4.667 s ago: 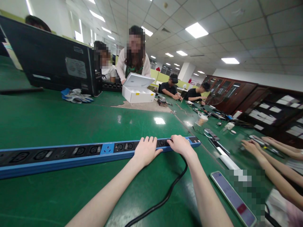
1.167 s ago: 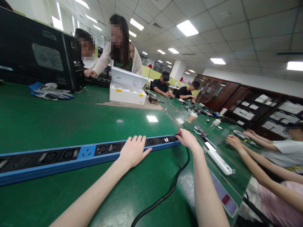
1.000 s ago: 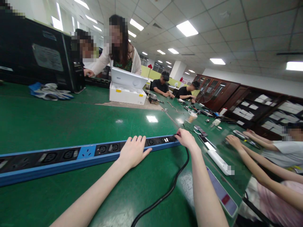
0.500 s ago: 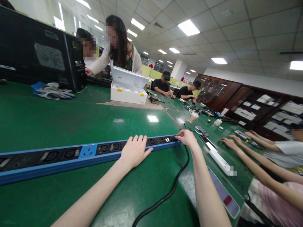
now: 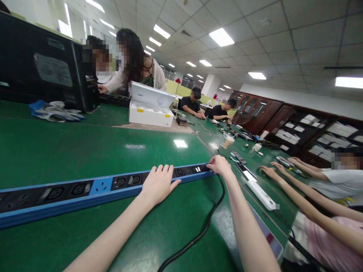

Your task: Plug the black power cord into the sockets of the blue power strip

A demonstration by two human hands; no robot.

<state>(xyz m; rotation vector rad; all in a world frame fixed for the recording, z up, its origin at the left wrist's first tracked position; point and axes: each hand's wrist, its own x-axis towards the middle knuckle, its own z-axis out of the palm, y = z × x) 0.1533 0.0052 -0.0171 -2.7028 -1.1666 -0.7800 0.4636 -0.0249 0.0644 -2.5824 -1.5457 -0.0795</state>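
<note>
A long blue power strip (image 5: 93, 189) with black sockets lies across the green table (image 5: 85, 147). My left hand (image 5: 158, 184) rests flat on the strip, fingers stretched over its top. My right hand (image 5: 219, 166) is closed around the strip's right end, where the black cable (image 5: 204, 226) leaves it and runs back toward me.
A black computer case (image 5: 42, 71) and blue-white gloves (image 5: 53, 112) sit at the far left, an open white box (image 5: 150, 105) behind. Two people lean near the box. Another person's arms (image 5: 297, 192), a white bar (image 5: 261, 194) and a phone (image 5: 266, 236) lie to the right.
My right hand has slid from the top of the strip to its right end and gripped it there. My left hand stays put. The standing person bent further left.
</note>
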